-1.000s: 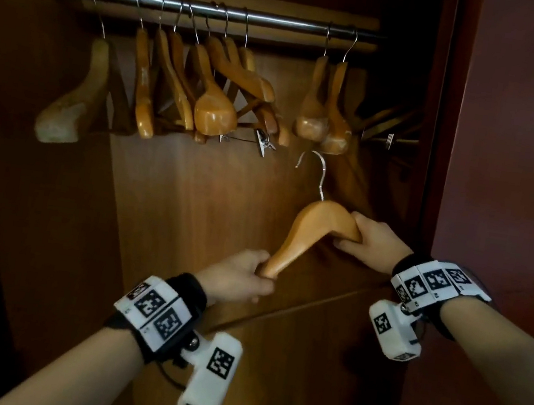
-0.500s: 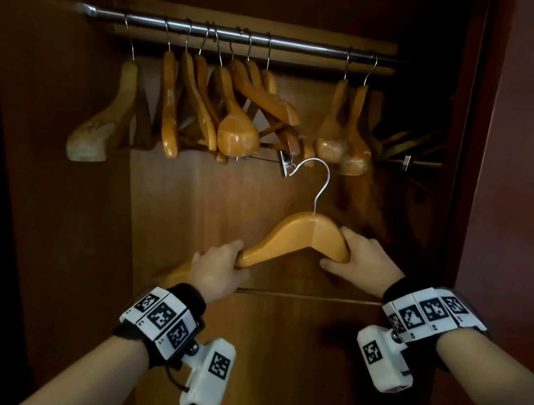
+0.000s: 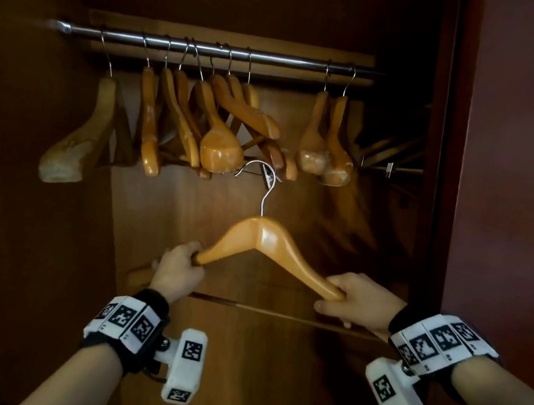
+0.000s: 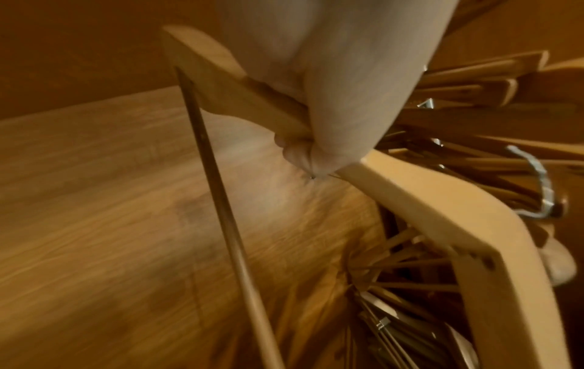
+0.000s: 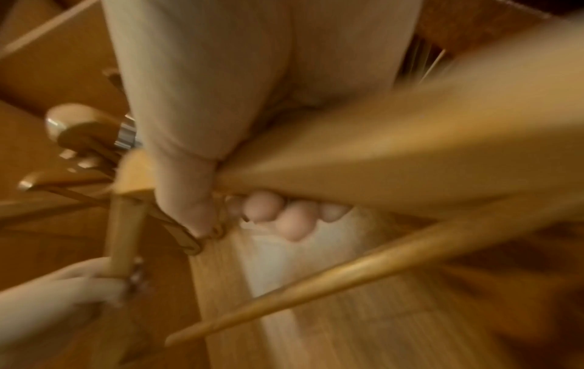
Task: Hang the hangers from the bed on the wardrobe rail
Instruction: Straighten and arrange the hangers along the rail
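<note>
Wardrobe interior, rail (image 3: 212, 50) above | left hand (image 3: 179, 270) and right hand (image 3: 356, 300) fingers clenched on hanger (image 3: 266, 242) ends | step: lifting | next: raise hook (image 3: 262, 180) over rail gap.

Both arms reach forward and up, forearms bare, each wrist wrapped in a dark band with white marker tiles and a white camera block hanging under it. The left hand (image 3: 179, 272) is fisted round the left end of the hanger (image 3: 265, 238), fingers curled tight, knuckles toward the head camera. The right hand (image 3: 356, 300) clamps the right end, thumb on top, fingers (image 5: 295, 222) wrapped underneath. Both hands sit roughly level.
</note>
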`<state>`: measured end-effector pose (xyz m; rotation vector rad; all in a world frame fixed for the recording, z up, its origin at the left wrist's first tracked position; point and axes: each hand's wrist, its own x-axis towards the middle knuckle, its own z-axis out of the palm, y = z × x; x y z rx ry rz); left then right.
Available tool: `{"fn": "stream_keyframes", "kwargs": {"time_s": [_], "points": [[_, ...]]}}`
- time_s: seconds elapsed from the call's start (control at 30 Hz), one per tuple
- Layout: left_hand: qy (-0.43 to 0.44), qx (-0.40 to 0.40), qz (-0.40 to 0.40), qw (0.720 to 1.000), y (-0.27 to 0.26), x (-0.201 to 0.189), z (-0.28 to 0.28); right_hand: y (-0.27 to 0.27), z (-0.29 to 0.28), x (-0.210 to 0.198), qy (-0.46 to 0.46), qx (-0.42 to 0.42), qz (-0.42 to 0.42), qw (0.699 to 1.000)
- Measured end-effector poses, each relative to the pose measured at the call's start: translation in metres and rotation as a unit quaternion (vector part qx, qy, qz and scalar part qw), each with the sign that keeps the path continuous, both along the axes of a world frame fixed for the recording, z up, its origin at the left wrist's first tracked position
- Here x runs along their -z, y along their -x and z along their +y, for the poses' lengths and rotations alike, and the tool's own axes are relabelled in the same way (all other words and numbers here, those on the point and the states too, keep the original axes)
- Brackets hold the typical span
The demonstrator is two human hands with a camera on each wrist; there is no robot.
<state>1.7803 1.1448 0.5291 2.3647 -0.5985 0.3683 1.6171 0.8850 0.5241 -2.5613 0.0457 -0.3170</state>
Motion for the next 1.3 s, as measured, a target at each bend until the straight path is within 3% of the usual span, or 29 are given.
{"fn": "stream_keyframes", "kwargs": {"time_s": [0.13,0.37,0.5,0.6,0.73,0.9,1.13,1.3], "points": [[0.005,-0.006,-0.017,1.000,-0.003,0.002,-0.015,0.017,0.010,-0.007,-0.013,-0.008,-0.012,1.000],[0.032,0.104,-0.014,0.994,0.007,-0.013,-0.043,0.072,-0.002,-0.009,-0.005,0.024,-0.058,0.998],[0.072,0.229,0.014,0.971,0.033,-0.042,-0.049,0.111,-0.017,-0.011,-0.013,0.087,-0.094,0.992],[0.180,0.280,0.064,0.941,0.053,-0.060,-0.060,0.129,-0.025,-0.021,0.024,0.132,-0.121,0.984],[0.287,0.233,0.081,0.926,0.067,-0.077,-0.080,0.132,-0.028,-0.031,0.071,0.168,-0.134,0.974],[0.326,0.153,0.074,0.930,0.066,-0.095,-0.106,0.123,-0.021,-0.037,0.102,0.186,-0.132,0.968],[0.356,0.114,0.164,0.913,0.068,-0.115,-0.131,0.116,-0.008,-0.051,0.125,0.213,-0.123,0.961],[0.399,0.099,0.142,0.900,0.061,-0.119,-0.138,0.116,0.002,-0.056,0.135,0.216,-0.104,0.961]]}}
